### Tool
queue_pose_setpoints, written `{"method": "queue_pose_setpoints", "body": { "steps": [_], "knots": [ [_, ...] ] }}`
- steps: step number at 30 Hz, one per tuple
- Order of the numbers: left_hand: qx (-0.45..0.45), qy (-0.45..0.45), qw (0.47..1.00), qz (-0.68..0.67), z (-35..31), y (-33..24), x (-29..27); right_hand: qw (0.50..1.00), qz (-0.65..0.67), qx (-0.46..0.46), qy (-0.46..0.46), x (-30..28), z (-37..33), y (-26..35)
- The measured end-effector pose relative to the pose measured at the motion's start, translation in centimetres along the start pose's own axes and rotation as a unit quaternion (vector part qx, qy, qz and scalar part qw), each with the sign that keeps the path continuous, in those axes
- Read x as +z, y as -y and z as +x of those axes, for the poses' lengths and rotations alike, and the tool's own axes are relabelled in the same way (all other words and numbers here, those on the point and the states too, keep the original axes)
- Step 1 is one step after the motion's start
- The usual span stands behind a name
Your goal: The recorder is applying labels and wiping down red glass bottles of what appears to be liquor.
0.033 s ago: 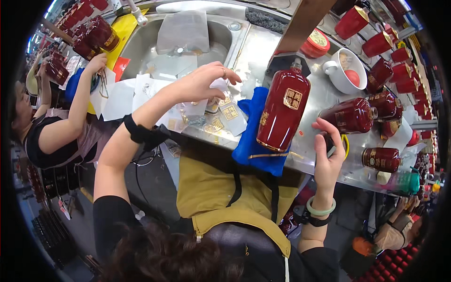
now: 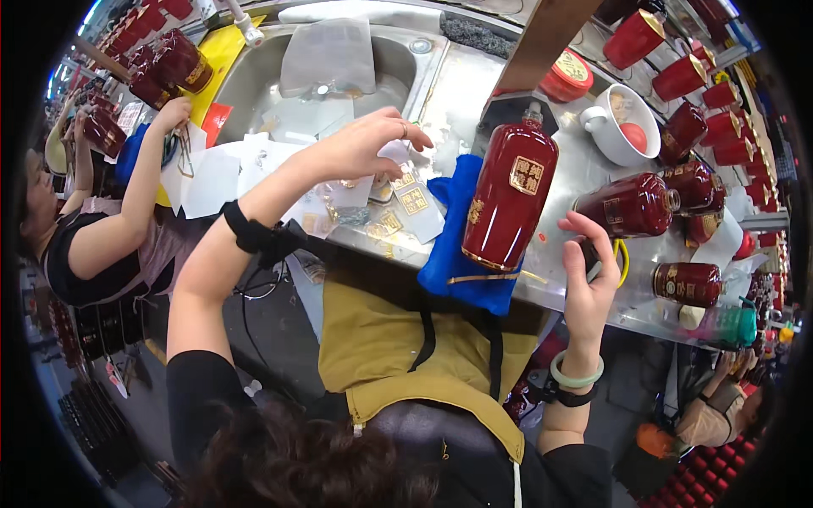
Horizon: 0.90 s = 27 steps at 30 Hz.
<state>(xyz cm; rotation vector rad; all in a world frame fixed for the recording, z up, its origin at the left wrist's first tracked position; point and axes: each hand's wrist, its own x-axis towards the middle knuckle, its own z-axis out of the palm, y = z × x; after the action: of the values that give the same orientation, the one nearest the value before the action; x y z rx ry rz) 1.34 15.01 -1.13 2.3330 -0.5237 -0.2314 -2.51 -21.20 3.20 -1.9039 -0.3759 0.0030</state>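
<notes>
A dark red ceramic bottle (image 2: 508, 195) with a gold label lies on a blue cloth (image 2: 457, 262) at the front edge of the steel counter (image 2: 559, 279). My left hand (image 2: 364, 144) reaches over a scatter of small clear packets with gold tags (image 2: 413, 203), and its fingertips pinch a small white packet (image 2: 395, 153). My right hand (image 2: 590, 279) is just right of the bottle, raised at the counter edge. It grips a small dark tool with a yellow loop (image 2: 616, 261).
A steel sink (image 2: 254, 80) holding a clear bag lies behind. More red bottles (image 2: 631, 207) lie at the right, beside a white bowl (image 2: 622, 127), red cups (image 2: 635, 38) and a teal bottle (image 2: 728, 326). Another person (image 2: 93, 229) works at the left among white papers (image 2: 212, 178).
</notes>
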Motion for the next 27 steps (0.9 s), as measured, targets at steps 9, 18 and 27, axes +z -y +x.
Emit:
{"method": "queue_pose_setpoints", "body": {
  "steps": [9, 18, 27],
  "knots": [
    [0.000, 0.152, 0.987, 0.047, 3.7, 0.9, 0.0, 1.000, -0.014, 0.019, -0.006, -0.4, -2.0, 0.5],
    [0.087, -0.148, 0.980, -0.099, -0.1, -10.2, 2.3, 0.995, 0.052, -0.088, -0.023, 0.5, -2.3, 1.8],
    [0.161, -0.006, 0.962, -0.222, 5.0, -22.9, 7.2, 0.988, 0.021, -0.075, -0.132, -8.2, -6.8, 1.9]
  ]
}}
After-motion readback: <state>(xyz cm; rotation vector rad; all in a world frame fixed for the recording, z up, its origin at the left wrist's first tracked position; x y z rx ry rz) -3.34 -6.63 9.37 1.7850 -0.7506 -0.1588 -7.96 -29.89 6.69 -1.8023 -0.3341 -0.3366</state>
